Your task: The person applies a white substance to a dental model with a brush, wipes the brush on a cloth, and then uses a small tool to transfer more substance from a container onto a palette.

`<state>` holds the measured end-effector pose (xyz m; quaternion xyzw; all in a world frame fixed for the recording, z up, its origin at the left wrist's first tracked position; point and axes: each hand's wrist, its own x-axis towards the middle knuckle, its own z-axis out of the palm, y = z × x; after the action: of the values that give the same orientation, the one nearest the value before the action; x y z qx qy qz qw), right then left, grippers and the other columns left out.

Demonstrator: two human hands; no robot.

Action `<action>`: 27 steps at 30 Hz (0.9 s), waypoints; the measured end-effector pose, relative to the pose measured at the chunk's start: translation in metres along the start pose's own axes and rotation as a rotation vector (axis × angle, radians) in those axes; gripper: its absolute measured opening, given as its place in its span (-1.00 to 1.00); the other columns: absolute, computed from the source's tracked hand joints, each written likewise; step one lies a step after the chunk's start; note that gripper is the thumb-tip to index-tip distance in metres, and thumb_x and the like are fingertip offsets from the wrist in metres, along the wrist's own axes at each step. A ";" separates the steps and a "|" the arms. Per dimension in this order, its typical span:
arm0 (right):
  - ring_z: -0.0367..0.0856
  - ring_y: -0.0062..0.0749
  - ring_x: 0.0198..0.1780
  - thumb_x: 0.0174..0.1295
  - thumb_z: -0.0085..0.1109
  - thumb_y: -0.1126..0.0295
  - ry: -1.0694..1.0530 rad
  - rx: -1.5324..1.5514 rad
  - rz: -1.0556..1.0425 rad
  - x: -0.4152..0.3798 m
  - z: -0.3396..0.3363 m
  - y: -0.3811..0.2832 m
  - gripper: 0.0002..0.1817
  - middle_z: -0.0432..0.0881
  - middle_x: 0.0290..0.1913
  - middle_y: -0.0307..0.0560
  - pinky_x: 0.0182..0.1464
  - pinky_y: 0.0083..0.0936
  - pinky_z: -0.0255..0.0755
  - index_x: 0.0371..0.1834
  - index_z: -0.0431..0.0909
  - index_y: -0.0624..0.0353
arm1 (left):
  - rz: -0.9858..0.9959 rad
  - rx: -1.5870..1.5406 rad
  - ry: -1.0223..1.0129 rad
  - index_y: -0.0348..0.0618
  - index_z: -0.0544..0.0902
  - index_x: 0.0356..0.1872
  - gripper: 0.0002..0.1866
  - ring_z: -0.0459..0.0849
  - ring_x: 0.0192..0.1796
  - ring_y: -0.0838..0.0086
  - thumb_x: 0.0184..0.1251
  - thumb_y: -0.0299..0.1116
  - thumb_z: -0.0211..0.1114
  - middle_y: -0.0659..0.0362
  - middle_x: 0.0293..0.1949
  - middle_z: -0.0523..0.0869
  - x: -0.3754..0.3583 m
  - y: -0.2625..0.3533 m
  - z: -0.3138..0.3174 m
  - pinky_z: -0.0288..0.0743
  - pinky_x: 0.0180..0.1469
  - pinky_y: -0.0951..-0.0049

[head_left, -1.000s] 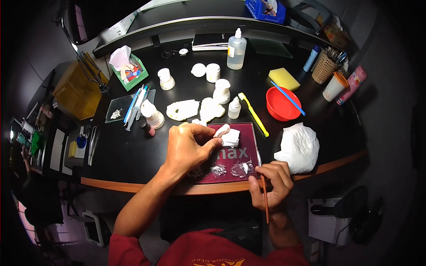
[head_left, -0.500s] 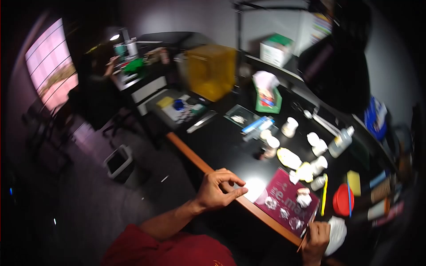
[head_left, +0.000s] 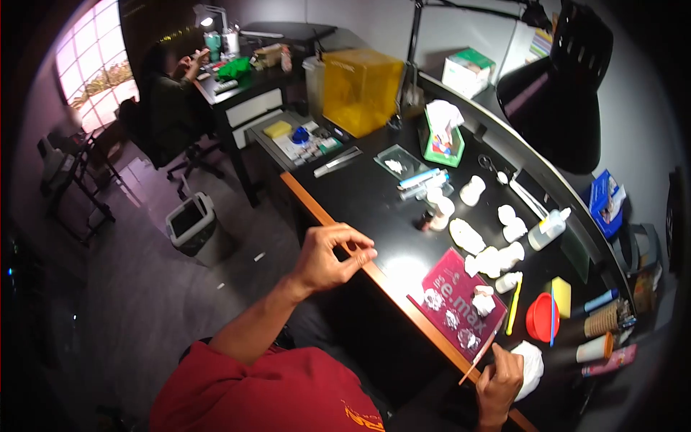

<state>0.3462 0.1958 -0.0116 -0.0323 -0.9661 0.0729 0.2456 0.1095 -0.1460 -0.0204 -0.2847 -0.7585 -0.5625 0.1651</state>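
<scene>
My left hand (head_left: 335, 255) is raised by the wooden table edge (head_left: 317, 209), thumb and forefinger pinched together. Whatever is between those fingertips, if anything, is too small to make out. My right hand (head_left: 500, 381) is closed around a thin brush (head_left: 471, 369), low at the right beside the purple e.max mat (head_left: 445, 277). Several clear, shiny mixing dishes or blobs (head_left: 451, 319) lie on the mat, along with a small whitish dental model (head_left: 484, 302). A crumpled white tissue (head_left: 530, 371) lies just behind my right hand.
White jars (head_left: 472, 191), a dropper bottle (head_left: 549, 229), a red cup (head_left: 542, 317) and a yellow stick (head_left: 514, 306) crowd the black table. A black lamp (head_left: 554, 101) overhangs the right. An amber box (head_left: 362, 93) stands at the back. Another person (head_left: 169, 93) sits at the far desk.
The camera view has turned and become sharper. My left hand has drawn leftward, farther from the mat, still pinched. My right hand stays beside the mat with the brush.
</scene>
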 end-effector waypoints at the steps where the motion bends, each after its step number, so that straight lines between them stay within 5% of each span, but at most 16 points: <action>1: 0.61 0.09 -0.16 -0.02 0.19 0.79 0.024 0.008 -0.038 0.006 -0.008 -0.004 -0.57 0.71 -0.21 0.14 -0.09 -0.07 0.47 -0.02 0.71 0.36 | 0.023 0.030 0.000 -0.24 0.86 -0.23 -0.88 0.81 -0.28 0.50 0.27 -0.47 0.61 0.09 -0.29 0.87 0.002 0.002 0.001 0.67 -0.13 0.49; 4: 0.67 0.05 -0.22 0.00 0.25 0.78 0.060 0.172 -0.128 0.030 -0.048 -0.029 -0.67 0.71 -0.27 0.11 -0.13 -0.17 0.50 -0.13 0.71 0.33 | 0.025 0.051 0.083 -0.23 0.86 -0.26 -0.86 0.82 -0.29 0.42 0.23 -0.43 0.64 0.11 -0.33 0.86 0.001 -0.001 -0.002 0.65 -0.15 0.44; 7: 0.60 -0.13 -0.28 0.27 0.31 0.38 0.055 0.216 -0.400 0.058 -0.105 -0.037 -0.79 0.70 -0.29 0.01 -0.19 -0.20 0.48 -0.10 0.69 0.25 | -0.026 0.062 0.107 -0.28 0.84 -0.20 -0.91 0.79 -0.23 0.50 0.37 -0.48 0.52 0.13 -0.26 0.86 -0.003 -0.012 -0.030 0.64 -0.08 0.49; 9: 0.56 -0.24 -0.27 0.44 0.29 0.16 0.100 0.325 -0.365 0.075 -0.128 -0.058 -0.65 0.68 -0.23 0.02 -0.22 -0.30 0.42 0.00 0.65 0.28 | -0.141 -0.048 0.065 -0.32 0.82 -0.11 -0.89 0.76 -0.13 0.54 0.53 -0.51 0.37 0.16 -0.19 0.84 -0.008 -0.025 -0.037 0.64 0.02 0.51; 11: 0.49 -0.35 -0.14 0.38 0.28 -0.10 0.071 0.400 0.034 0.075 -0.139 -0.077 -0.33 0.66 0.05 0.08 -0.24 -0.46 0.28 0.15 0.61 0.39 | -0.154 -0.133 0.082 -0.34 0.80 0.01 -0.81 0.79 -0.11 0.50 0.52 -0.44 0.40 0.10 -0.16 0.87 -0.003 -0.032 -0.036 0.62 0.04 0.49; 18: 0.47 -0.33 -0.11 0.36 0.31 -0.05 0.183 0.432 -0.365 0.129 -0.107 -0.105 -0.36 0.62 0.07 0.13 -0.21 -0.41 0.28 0.20 0.58 0.35 | -0.035 0.012 -0.020 -0.40 0.75 0.09 -0.79 0.78 0.01 0.48 0.59 -0.51 0.32 0.08 -0.08 0.83 0.020 -0.087 -0.082 0.59 0.15 0.53; 23: 0.45 -0.31 -0.09 0.34 0.32 -0.01 0.209 0.399 -0.581 0.156 -0.073 -0.137 -0.37 0.60 0.09 0.16 -0.19 -0.37 0.28 0.23 0.56 0.32 | 0.225 0.292 0.134 -0.31 0.81 -0.13 -0.89 0.76 -0.17 0.41 0.39 -0.54 0.49 0.08 -0.20 0.82 0.067 -0.139 -0.097 0.57 -0.03 0.49; 26: 0.44 -0.30 -0.08 0.33 0.33 0.01 0.224 0.325 -0.655 0.167 -0.054 -0.163 -0.38 0.58 0.10 0.18 -0.18 -0.35 0.28 0.25 0.54 0.30 | 0.240 0.541 0.174 -0.28 0.76 0.11 -0.71 0.70 0.14 0.08 0.46 -0.38 0.44 -0.05 0.11 0.75 0.098 -0.165 -0.096 0.52 0.26 0.16; 27: 0.44 -0.29 -0.07 0.33 0.33 0.01 0.233 0.305 -0.657 0.170 -0.045 -0.173 -0.38 0.58 0.10 0.18 -0.17 -0.34 0.28 0.25 0.54 0.29 | 0.127 0.605 0.142 -0.24 0.64 0.32 -0.51 0.65 0.24 -0.05 0.51 -0.17 0.39 -0.10 0.27 0.65 0.102 -0.176 -0.090 0.44 0.36 0.03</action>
<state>0.2141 0.0474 0.1347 0.3081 -0.8687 0.1289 0.3659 -0.0856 -0.2426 -0.0674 -0.2295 -0.8586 -0.3182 0.3299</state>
